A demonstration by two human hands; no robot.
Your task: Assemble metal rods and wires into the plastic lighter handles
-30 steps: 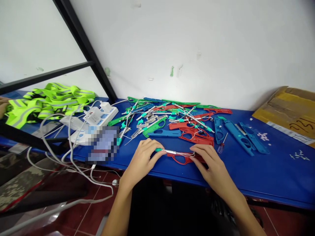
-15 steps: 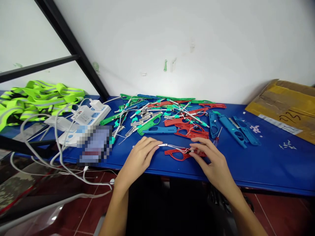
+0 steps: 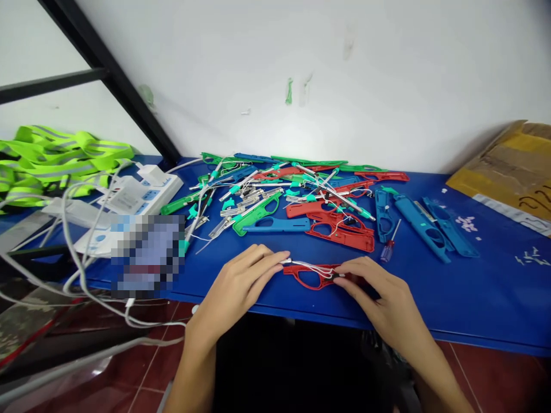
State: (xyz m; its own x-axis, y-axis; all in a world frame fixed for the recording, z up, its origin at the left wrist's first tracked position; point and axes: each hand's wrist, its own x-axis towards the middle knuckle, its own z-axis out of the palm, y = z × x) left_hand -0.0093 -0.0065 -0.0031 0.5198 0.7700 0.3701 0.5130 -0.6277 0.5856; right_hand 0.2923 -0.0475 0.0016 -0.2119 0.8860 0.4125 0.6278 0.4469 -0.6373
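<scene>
A red plastic lighter-style handle shell (image 3: 303, 279) with a finger loop lies near the front edge of the blue table. My left hand (image 3: 241, 281) pinches a slim metal piece (image 3: 286, 261) just above the shell's left end. White wires (image 3: 314, 268) run from that piece across the shell to my right hand (image 3: 379, 287). Between my right thumb and fingertips is a small black part (image 3: 337, 276) at the wires' end, over the shell's right portion. My right fingers cover the far end of the shell.
Behind my hands lies a heap of green, blue and red shells (image 3: 340, 232) with metal rods and wires. A screwdriver (image 3: 388, 249) and blue shells (image 3: 424, 226) lie to the right, before a cardboard box (image 3: 508, 172). Leftward are a power strip (image 3: 161, 198), a blurred-out phone-like object (image 3: 150, 252) and cables.
Both hands have come slightly closer together, with the metal piece drawn nearer the red shell's left end. The whole view has shifted a little.
</scene>
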